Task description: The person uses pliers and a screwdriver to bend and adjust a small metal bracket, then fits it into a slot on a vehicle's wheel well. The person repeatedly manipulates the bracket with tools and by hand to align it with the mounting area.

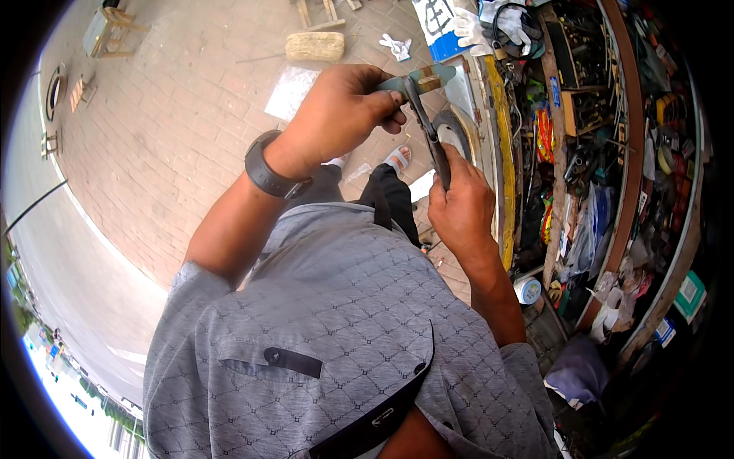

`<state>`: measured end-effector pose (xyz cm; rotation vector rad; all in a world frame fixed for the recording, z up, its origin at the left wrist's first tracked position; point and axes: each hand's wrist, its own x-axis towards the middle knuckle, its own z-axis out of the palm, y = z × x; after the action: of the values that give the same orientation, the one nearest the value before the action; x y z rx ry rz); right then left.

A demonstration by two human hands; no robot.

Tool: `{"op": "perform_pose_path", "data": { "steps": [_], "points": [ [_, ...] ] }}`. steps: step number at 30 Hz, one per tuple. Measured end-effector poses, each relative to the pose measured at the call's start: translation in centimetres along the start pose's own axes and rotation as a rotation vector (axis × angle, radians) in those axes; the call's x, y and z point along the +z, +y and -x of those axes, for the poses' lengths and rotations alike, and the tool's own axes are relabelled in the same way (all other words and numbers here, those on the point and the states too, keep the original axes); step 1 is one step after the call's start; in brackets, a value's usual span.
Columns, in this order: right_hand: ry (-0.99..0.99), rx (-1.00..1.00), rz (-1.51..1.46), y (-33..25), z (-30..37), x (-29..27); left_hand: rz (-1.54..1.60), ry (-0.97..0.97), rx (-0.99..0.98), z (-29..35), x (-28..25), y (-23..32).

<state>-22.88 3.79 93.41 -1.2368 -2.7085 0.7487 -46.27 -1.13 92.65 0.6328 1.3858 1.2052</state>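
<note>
My left hand point(340, 107) is closed around one end of a flat grey-green metal piece point(434, 77) with a brownish patch. Its thumb and fingers pinch the piece in front of my body. From below, my right hand point(463, 203) grips a dark metal hand tool point(425, 122) that looks like pliers. The tool's upper end meets the metal piece close to my left fingertips. Whether its jaws bite the edge or only rest against it I cannot make out.
On the right stands a wooden-framed cart point(505, 164) with a yellow edge, crowded with tools and bags. A small wheel point(451, 134) sits beside it. White gloves point(396, 47), a log-like block point(315, 47) and a pale sheet point(290, 93) lie on the brick paving. A wooden stool point(111, 32) stands far left.
</note>
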Motion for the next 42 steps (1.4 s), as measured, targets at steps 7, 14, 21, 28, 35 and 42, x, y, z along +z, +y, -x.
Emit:
{"op": "perform_pose_path", "data": {
  "steps": [7,14,21,28,35,42],
  "points": [
    [0.039,-0.025,0.046,0.0,0.4,-0.1,0.003,-0.005,-0.007,0.2,0.2,-0.2],
    [0.037,0.017,0.064,-0.1,0.6,0.2,-0.016,-0.013,-0.021,0.2,0.5,0.1],
    [-0.089,0.153,-0.096,-0.5,0.2,0.1,0.172,0.013,-0.043,0.1,0.6,-0.2],
    [-0.122,0.258,-0.239,-0.3,-0.2,0.4,0.431,0.011,-0.036,0.4,2.1,-3.6],
    [-0.073,0.187,-0.111,-0.3,-0.7,2.2,0.318,-0.039,-0.116,0.4,7.1,-5.6],
    [-0.027,0.134,-0.067,-1.5,-1.6,2.9,0.424,0.078,-0.106,-1.3,7.8,-5.8]
  ]
}}
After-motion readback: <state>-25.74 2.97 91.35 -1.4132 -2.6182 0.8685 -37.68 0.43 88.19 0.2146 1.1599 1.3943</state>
